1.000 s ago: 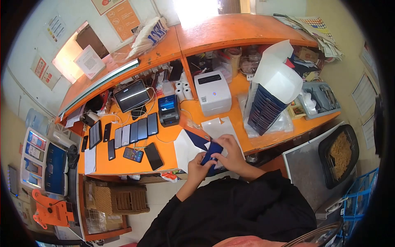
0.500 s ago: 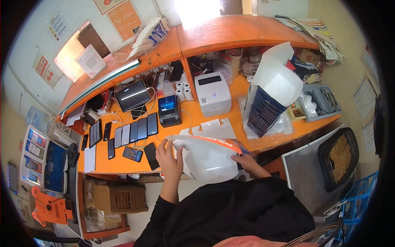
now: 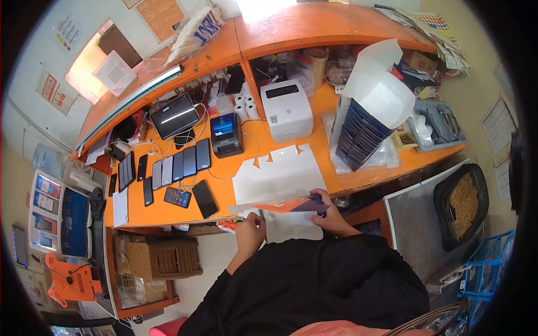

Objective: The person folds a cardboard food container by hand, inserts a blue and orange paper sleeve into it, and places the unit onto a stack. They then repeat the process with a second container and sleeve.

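Presently, an orange-and-blue card [image 3: 280, 206] is held at the front edge of the worktop [image 3: 221, 182].
Its right end is gripped by the right hand's [image 3: 333, 217] fingers; the left hand's [image 3: 250, 231] are curled near its left end, grip undeterminable.

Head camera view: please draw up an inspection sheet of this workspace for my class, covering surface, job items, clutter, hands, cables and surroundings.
Surface: orange counter, partly covered.
Job's things: orange-and-navy printed sheet, held above notched white paper; stack of nested navy cartons at right.
Clutter: smartphones, receipt printer, white label printer.
Hands: right hand grips the sheet's right end; left hand curled near its lower left edge, contact unclear.
Cables: loose among the devices.
Surroundings: black tray at right, brown basket under the counter.
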`<act>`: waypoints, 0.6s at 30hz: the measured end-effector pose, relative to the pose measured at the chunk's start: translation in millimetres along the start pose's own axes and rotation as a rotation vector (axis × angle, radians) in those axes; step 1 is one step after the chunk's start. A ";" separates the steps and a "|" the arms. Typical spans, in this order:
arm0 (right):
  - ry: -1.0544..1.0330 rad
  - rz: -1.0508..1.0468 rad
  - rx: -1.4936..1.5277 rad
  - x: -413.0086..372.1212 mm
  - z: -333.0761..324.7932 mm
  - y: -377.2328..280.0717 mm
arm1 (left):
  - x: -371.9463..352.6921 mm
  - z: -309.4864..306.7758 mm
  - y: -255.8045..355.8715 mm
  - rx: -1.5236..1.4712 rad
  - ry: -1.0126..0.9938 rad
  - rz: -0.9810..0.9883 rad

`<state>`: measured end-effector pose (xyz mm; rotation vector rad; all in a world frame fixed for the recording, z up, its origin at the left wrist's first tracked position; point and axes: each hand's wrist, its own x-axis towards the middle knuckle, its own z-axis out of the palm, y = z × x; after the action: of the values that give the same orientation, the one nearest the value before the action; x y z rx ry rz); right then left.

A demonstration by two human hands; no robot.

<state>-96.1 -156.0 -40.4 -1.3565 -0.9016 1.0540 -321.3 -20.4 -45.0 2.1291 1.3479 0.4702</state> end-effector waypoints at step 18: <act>0.147 -0.003 -0.095 9.3 -2.1 -2.8 | 19.4 20.7 -23.0 -0.281 -0.076 -0.046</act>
<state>-91.1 -147.6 -38.5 -1.4906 -0.8529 0.9055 -317.3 -1.0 -75.7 1.8643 1.2087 0.5213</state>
